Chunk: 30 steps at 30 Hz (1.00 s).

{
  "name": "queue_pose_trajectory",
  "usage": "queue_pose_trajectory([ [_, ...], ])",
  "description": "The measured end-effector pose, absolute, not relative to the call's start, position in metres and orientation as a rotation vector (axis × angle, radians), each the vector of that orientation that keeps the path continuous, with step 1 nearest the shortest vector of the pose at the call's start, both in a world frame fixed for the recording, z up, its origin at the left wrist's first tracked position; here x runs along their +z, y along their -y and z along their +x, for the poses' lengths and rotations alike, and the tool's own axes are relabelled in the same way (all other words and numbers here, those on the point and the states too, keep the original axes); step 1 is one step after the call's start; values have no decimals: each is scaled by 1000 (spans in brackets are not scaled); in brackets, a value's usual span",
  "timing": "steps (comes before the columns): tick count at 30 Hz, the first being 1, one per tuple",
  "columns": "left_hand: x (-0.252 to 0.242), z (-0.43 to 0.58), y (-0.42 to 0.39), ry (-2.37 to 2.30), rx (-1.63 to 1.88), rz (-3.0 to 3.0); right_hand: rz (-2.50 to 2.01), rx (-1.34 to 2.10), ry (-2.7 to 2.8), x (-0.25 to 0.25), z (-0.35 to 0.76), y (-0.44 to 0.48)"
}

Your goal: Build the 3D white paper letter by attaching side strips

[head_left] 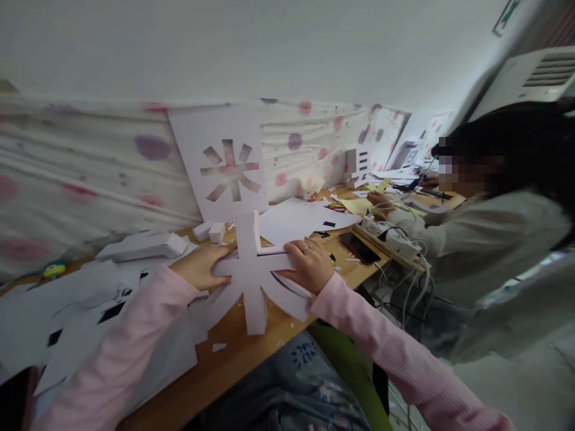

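Observation:
A white foam-board character (252,269) with thick raised sides stands at the near edge of the wooden table, between both hands. My left hand (209,267) grips its left arm, thumb below and fingers above. On the opposite arm, my right hand (309,263) is closed with the fingers over the top and the thumb across the front. A white strip runs along the inner edge of the upper stroke and the right arm. Two small white blocks (216,232) sit just behind my left hand.
Behind, a white board (184,140) with a matching cutout leans on the spotted wall covering. White sheets and scraps (90,287) cover the left side. A phone (359,248) and power strips (395,238) lie right, beside another person (485,239) working.

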State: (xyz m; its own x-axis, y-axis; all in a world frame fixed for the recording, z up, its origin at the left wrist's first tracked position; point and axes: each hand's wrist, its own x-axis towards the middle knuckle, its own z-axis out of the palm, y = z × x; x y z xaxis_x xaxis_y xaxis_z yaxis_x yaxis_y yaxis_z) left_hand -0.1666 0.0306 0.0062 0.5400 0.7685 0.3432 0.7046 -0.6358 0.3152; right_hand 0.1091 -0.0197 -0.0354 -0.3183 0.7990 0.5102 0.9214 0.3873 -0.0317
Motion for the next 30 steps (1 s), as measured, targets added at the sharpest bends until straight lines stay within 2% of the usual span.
queue_pose_trajectory([
  [4,-2,-175,-24,-1101,451,2663,-1541,-209,2152,-49,119,23],
  [12,-68,-163,-25,-1230,248,2622,-1613,154,2159,-98,119,30],
  [21,-87,-160,-30,-1153,129,2525,-1391,592,2294,-95,136,21],
  [26,-100,-167,-34,-1101,189,2444,-1410,680,2248,-96,127,17],
  [30,-98,-170,-34,-1098,296,2339,-1410,543,2439,-85,119,9],
])
